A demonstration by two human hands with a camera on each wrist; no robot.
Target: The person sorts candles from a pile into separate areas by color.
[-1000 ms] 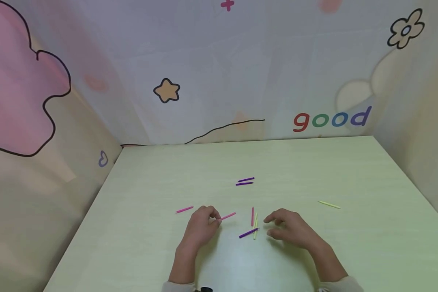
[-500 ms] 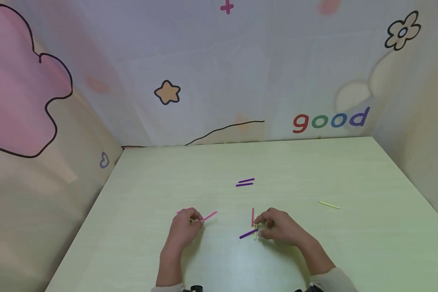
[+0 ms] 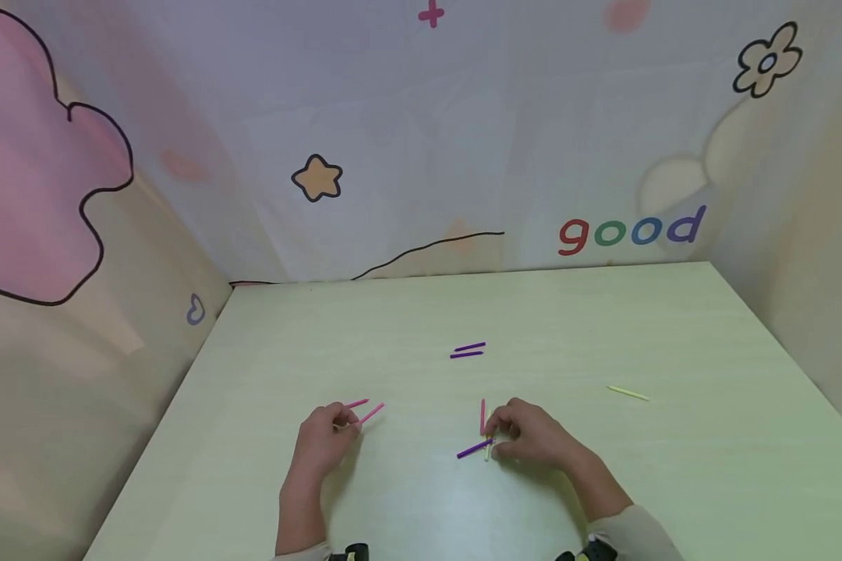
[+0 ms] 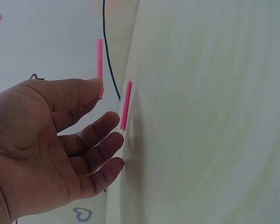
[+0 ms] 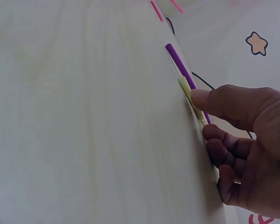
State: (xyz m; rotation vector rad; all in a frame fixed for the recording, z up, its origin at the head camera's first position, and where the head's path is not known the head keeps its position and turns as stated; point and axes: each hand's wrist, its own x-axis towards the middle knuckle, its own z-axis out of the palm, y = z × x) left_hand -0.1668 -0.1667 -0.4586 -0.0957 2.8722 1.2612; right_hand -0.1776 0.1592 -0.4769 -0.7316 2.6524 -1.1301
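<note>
My left hand (image 3: 328, 436) pinches a thin pink stick (image 3: 372, 413) between thumb and forefinger. Raised off the table in the left wrist view, that stick (image 4: 100, 58) points upward. Just beyond the hand lies a second pink stick (image 4: 126, 105), partly covered by my fingers in the head view. My right hand (image 3: 529, 436) is at a small group of sticks, thumb and forefinger apart around pale yellow sticks (image 5: 190, 95). A purple stick (image 3: 472, 449) crosses them, its right end by my thumb. Upright in the head view, another pink stick (image 3: 482, 417) lies at my right fingertips.
Two purple sticks (image 3: 467, 355) lie side by side farther back on the pale green table (image 3: 288, 335). A single yellow stick (image 3: 627, 393) is off to the right. A printed cloth backdrop (image 3: 421, 140) rises behind the table and along both sides.
My left hand has moved left with the pink stick, up to the other pink stick. My right hand has moved left onto the yellow and purple sticks.
</note>
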